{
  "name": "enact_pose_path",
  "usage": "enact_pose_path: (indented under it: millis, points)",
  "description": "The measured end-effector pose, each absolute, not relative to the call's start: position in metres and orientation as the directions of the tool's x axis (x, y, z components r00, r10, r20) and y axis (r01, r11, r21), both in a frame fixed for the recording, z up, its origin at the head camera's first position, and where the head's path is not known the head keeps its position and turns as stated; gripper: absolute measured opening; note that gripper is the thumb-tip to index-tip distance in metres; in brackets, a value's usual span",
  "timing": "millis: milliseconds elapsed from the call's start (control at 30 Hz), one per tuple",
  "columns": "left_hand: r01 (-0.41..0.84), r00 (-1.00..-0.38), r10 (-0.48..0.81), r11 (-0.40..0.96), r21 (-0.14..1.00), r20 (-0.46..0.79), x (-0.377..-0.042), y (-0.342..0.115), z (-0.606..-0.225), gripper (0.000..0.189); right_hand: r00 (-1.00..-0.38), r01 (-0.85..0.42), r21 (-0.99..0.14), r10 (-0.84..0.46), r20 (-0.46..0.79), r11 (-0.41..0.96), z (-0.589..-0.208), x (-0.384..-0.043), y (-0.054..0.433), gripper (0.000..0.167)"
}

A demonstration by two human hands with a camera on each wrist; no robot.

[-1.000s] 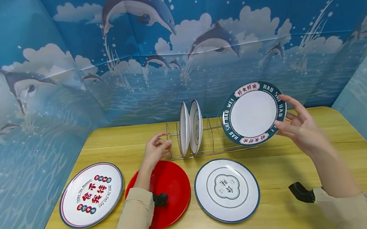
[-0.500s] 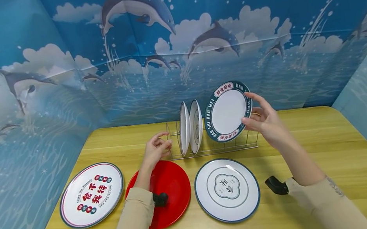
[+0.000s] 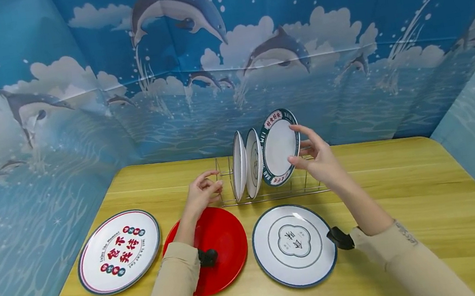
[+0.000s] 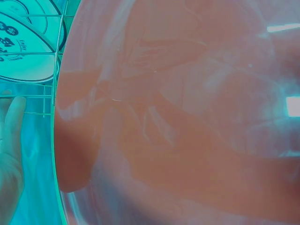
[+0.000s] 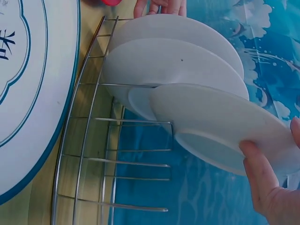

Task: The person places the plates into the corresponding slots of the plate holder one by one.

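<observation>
Green-rimmed plate point(image 3: 281, 149) was off the counter point(image 3: 410, 194), grasped at its right edge by the fingers of the right hand point(image 3: 319, 153); it extended leftward from them, over the wire rack point(image 3: 291, 196). Key relation, as judged: tilt of the plate against the slots. Its apparent long axis ran from lower left to upper right, and its face was turned more toward the head camera than those of the left racked plate point(image 3: 238, 168) and right racked plate point(image 3: 254, 166), both seen nearly edge-on. Right hand was the nearer; left hand point(image 3: 200, 192) was beyond both racked plates, its curled fingers gripping the rack's left end. View comparison: the right wrist camera showed the held plate's underside with a finger pressed on it, plus bare wires to one side, all hidden or faint from the head. Whether the lower rim touched wire could not be told. The left wrist view, mostly filled by the red plate point(image 3: 230, 251), showed lettering on a racked plate's face, not legible from the head.
</observation>
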State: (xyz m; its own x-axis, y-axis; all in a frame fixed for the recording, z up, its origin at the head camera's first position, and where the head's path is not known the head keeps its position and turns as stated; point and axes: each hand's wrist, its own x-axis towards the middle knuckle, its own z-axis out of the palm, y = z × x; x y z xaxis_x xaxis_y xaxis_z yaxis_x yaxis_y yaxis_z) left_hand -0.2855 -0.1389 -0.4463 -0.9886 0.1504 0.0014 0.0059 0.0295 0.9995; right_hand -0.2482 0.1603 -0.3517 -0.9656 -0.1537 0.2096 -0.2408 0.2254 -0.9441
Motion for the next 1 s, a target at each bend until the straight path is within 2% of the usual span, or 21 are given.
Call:
enact_pose_path:
  millis: [267,433,700,1000]
  points:
    - [0.0,-0.989,0.146,0.017,1.0,-0.003,-0.286,-0.14,-0.45,0.043,-0.967,-0.24,-0.929,-0.15,0.205,0.28,-0.358,-0.25,0.14,0.068]
    - [0.003,-0.99,0.144,0.016,1.0,0.001,-0.286,-0.141,-0.45,0.043,-0.954,-0.291,-0.904,-0.167,0.249,0.312,-0.368,-0.251,0.13,0.067]
    - [0.07,-0.981,0.181,-0.037,0.997,0.076,-0.282,-0.141,-0.45,0.042,-0.961,-0.274,-0.897,-0.138,0.24,0.348,-0.388,-0.252,0.124,0.065]
    - [-0.041,-0.991,0.127,0.028,0.999,-0.044,-0.286,-0.138,-0.447,0.043,-0.962,-0.27,-0.895,-0.143,0.233,0.356,-0.396,-0.253,0.12,0.066]
